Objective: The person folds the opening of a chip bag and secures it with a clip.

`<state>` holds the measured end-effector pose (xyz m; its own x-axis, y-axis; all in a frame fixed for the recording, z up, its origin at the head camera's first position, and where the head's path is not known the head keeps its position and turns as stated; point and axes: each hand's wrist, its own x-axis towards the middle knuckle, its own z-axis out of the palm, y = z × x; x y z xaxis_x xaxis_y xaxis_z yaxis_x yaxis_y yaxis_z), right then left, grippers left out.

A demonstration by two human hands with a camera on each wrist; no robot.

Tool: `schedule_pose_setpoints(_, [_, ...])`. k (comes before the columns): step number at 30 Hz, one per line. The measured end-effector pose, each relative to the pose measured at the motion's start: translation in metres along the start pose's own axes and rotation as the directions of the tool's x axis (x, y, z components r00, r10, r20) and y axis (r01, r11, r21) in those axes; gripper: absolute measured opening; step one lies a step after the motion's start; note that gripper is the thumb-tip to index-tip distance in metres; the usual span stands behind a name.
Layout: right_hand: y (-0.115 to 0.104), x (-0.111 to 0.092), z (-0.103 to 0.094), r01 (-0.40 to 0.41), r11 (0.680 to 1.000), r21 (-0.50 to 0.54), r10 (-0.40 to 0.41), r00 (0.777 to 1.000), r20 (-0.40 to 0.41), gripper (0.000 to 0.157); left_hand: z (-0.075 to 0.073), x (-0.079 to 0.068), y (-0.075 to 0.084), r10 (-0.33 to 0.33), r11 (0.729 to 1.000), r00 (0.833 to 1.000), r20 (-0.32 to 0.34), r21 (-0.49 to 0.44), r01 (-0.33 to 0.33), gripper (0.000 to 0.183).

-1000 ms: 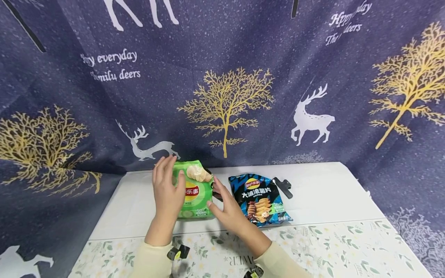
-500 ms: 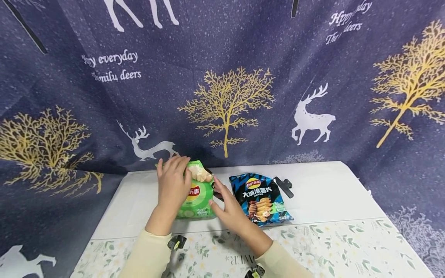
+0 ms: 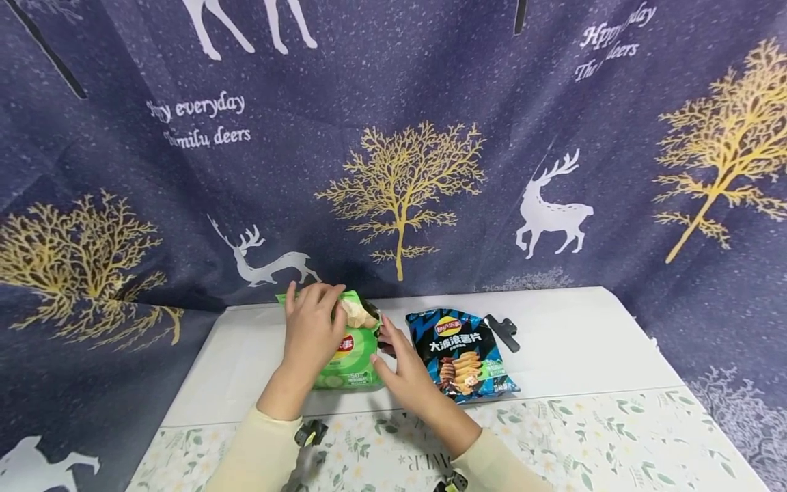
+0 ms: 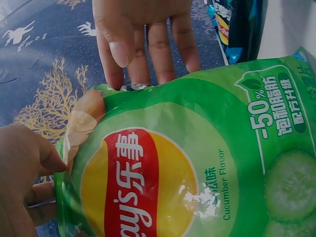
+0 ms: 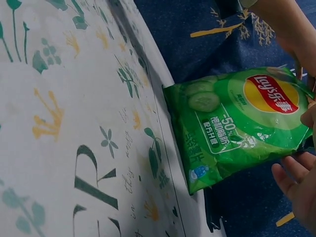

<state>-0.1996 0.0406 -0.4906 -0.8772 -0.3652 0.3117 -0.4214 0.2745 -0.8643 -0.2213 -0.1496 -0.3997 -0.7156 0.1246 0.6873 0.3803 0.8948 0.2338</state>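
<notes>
A green bag of cucumber-flavor potato chips (image 3: 356, 365) stands on the table between the two hands. My left hand (image 3: 312, 335) pinches its upper edge from the left; in the left wrist view the thumb (image 4: 53, 157) lies at the front of the edge, with fingers behind. My right hand (image 3: 408, 376) is at the bag's right side, fingers extended. In the left wrist view, the right fingertips (image 4: 164, 74) reach the bag's side edge and partly pass behind it. The right wrist view shows the bag's front (image 5: 222, 118) and its lower seam.
A blue and black chip bag (image 3: 458, 359) lies just right of the right hand. Beside it is a black clip-like stand (image 3: 505, 331). The white table (image 3: 578, 342) has a floral front cover (image 3: 590, 430). A dark blue curtain (image 3: 424, 89) hangs behind.
My left hand has moved right and inward onto the green bag's upper edge, its fingers closing there. The bag has shifted slightly right. The right hand has stayed nearly still.
</notes>
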Motion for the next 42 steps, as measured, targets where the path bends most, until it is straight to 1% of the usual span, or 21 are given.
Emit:
schedule_pose_setpoints(6, [0.001,0.004,-0.002,-0.012,1.0,-0.022,0.012,1.0,-0.012,0.072,0.004,0.003,0.002,0.021,1.0,0.999,-0.026,-0.019,-0.021,0.025])
schedule_pose_setpoints(14, [0.001,0.012,-0.004,-0.001,0.999,-0.052,-0.003,0.998,-0.07,0.067,0.005,0.004,0.002,0.024,0.998,0.997,-0.068,-0.057,-0.028,0.016])
schedule_pose_setpoints(17, [0.0,0.014,-0.004,-0.02,0.998,-0.058,0.016,0.998,-0.068,0.067,0.006,0.004,0.002,0.017,0.998,0.997,-0.072,-0.064,-0.022,0.014])
schedule_pose_setpoints(22, [-0.004,0.02,-0.004,-0.069,0.995,-0.066,0.066,0.996,-0.06,0.072,0.007,0.004,0.001,0.015,0.997,0.997,-0.074,-0.068,-0.02,0.013])
schedule_pose_setpoints(29, [-0.01,0.031,-0.006,-0.049,0.998,-0.049,0.044,0.994,-0.095,0.071,0.008,0.005,0.0,0.023,0.997,0.996,-0.091,-0.073,-0.03,0.013])
schedule_pose_setpoints(35, [-0.014,0.036,-0.005,-0.068,0.997,-0.042,0.063,0.993,-0.101,0.069,0.007,0.005,0.001,0.027,0.997,0.995,-0.091,-0.064,-0.033,0.012])
schedule_pose_setpoints(38, [-0.017,0.04,-0.005,-0.07,0.997,-0.046,0.065,0.993,-0.096,0.067,0.007,0.005,0.001,0.026,0.998,0.995,-0.093,-0.061,-0.031,0.013])
schedule_pose_setpoints(42, [-0.022,0.047,-0.006,-0.05,0.997,-0.062,0.045,0.996,-0.081,0.063,0.007,0.005,0.001,0.02,0.998,0.995,-0.101,-0.059,-0.026,0.014])
